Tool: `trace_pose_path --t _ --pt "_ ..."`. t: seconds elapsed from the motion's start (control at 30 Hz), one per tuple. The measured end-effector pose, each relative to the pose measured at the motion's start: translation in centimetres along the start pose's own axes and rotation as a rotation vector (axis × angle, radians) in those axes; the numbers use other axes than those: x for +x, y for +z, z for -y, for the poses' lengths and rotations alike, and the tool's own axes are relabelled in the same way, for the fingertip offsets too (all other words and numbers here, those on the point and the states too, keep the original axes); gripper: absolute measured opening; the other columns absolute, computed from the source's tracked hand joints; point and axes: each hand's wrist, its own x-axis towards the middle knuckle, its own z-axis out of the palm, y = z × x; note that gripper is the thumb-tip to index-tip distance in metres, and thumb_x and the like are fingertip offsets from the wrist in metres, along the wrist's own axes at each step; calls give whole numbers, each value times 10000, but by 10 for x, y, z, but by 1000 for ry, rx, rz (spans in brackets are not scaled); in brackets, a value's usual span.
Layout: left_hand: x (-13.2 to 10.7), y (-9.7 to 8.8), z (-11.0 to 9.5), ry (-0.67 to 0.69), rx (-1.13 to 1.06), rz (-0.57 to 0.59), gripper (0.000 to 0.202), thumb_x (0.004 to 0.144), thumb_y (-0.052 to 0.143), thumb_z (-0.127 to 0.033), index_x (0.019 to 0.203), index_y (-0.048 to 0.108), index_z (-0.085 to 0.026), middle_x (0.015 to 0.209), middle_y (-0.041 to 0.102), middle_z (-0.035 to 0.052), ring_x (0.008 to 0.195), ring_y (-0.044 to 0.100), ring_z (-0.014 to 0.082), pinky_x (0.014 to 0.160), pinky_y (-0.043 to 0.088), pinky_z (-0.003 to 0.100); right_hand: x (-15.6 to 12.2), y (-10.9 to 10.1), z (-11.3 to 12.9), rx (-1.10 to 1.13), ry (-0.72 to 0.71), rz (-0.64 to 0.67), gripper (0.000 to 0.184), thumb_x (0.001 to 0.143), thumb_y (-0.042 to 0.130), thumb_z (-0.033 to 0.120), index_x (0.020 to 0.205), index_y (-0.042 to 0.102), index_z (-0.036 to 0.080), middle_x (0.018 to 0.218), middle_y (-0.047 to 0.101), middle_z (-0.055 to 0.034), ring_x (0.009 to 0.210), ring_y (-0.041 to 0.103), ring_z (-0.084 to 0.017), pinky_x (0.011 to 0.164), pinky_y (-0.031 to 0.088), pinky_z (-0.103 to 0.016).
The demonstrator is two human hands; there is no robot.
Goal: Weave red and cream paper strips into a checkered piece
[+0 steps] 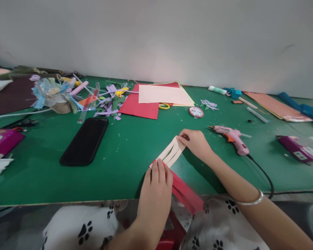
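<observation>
My right hand (197, 144) pinches the far end of a slit strip of cream paper (175, 151), which slants across the green table. Slits part the cream paper into narrow bands. At its near end it meets a slit red paper strip (185, 191), whose loose end hangs over the table's front edge. My left hand (156, 187) lies over this meeting point, fingers stretched out and pressing the papers down on the tabletop. Its fingertips hide how the two papers join.
A pink glue gun (233, 137) lies right of my right hand, its cord running over the front edge. A black phone (85, 141) rests at left. Behind are red paper sheets (143, 109), a cream sheet (159, 94), yellow-handled scissors (164, 106) and lilac paper scraps (111, 104).
</observation>
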Motion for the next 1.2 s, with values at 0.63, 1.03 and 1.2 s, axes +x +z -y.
trace_pose_path --t 0.63,1.03,1.2 --pt "1 -2 1 10 0 45 375 822 345 -115 1148 530 -114 1202 522 177 1087 502 256 815 486 375 3 -1 5 -167 -15 49 121 760 498 220 673 577 188 696 649 -40 636 566 -158 530 330 -229" --pt "1 -1 5 36 67 -18 345 790 387 -77 1076 575 -116 1130 581 150 1010 557 224 773 502 308 -2 -13 6 -124 10 -162 110 773 475 253 711 540 190 629 605 -31 558 528 -149 514 315 -230" --pt "4 -6 11 38 56 -38 352 767 398 -30 1051 577 -132 1096 598 127 964 571 204 721 505 288 -7 -33 1 -74 31 -322 138 761 464 240 667 547 181 576 587 -35 534 520 -151 522 324 -237"
